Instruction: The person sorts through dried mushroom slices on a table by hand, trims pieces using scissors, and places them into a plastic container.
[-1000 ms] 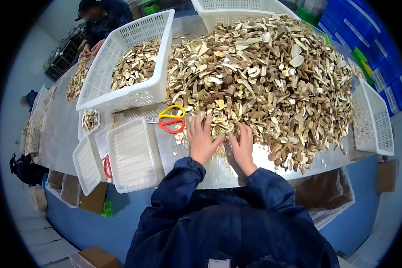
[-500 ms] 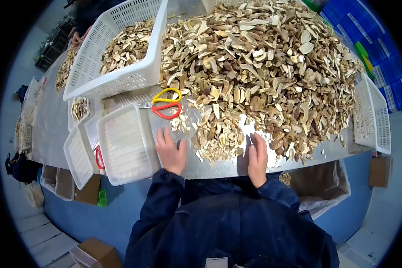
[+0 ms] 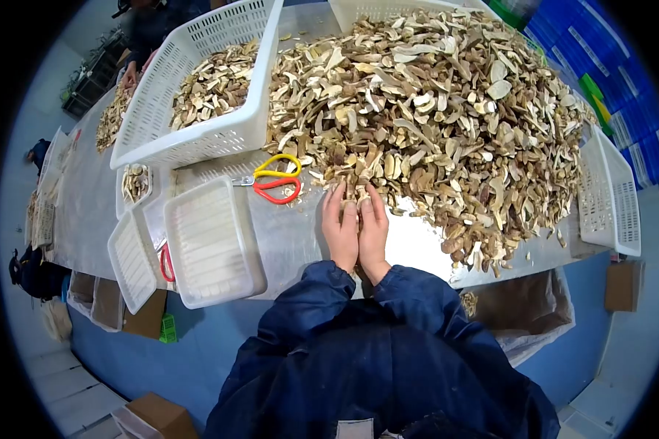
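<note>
My left hand and my right hand are side by side at the near edge of the big heap of dried mushroom slices. Their palms face each other, with fingers extended forward and curved around a small bunch of mushroom slices between them. The palms hide part of that bunch. To the left of my hands lie scissors with one yellow and one red handle loop. A white ribbed plastic tray rests beyond them at the table's front edge.
A large white basket holds more slices at the back left. Near it are a small container of slices, a white lid and a red handle. Another white basket stands right; a lined bin sits below. A co-worker's hand shows far left.
Both hands have come together from either side of the small near pile and moved forward. That pile has left its spot, with slices now between my hands, and bare metal shows there.
</note>
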{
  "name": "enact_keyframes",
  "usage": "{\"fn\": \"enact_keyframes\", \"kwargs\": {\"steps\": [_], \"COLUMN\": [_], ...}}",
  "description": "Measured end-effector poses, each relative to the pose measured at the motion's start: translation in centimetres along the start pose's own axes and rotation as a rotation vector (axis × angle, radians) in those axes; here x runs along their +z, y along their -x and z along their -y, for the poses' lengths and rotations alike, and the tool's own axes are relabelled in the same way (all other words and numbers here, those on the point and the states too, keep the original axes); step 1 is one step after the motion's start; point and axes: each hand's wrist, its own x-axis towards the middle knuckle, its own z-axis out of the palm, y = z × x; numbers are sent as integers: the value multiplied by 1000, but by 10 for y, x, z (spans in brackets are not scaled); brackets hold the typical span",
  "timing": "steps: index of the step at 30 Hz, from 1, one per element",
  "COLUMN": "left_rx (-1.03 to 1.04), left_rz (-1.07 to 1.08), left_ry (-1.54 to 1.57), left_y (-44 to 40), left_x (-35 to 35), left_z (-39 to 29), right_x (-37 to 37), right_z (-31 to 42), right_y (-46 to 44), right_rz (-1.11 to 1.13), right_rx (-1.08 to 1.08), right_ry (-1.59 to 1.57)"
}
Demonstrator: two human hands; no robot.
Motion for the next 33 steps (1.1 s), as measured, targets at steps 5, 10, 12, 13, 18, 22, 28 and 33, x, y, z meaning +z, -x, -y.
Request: {"fn": "enact_keyframes", "kwargs": {"steps": [5,10,12,13,18,22,28,33], "left_rx": [-98,-147,-180,-150,-103,227,36,220], "left_rz": [-51,-6,96,160,652,1127,1244,458], "left_ry": [73,273,339,346,603,120,-194,-501], "left_y": [3,20,35,44,123,198,59,-43], "left_x": [1,26,48,62,147,206,116,53], "left_z": [-6,-47,-69,-81,-132,-134,-139,-93], "right_x": [-3,-33,-62,-84,-204,-300,-394,-307], "right_z": [5,39,60,66,112,118,83,120], "right_y": [-4,4,9,15,74,125,156,70], "right_rz": [7,-6,-51,-125,-448,-693,-1237,-733], "right_rx": [222,237,121,91,-112,-119,-73,-244], "right_ry": [-341,-647,-617,-542,-504,-422,387,63]}}
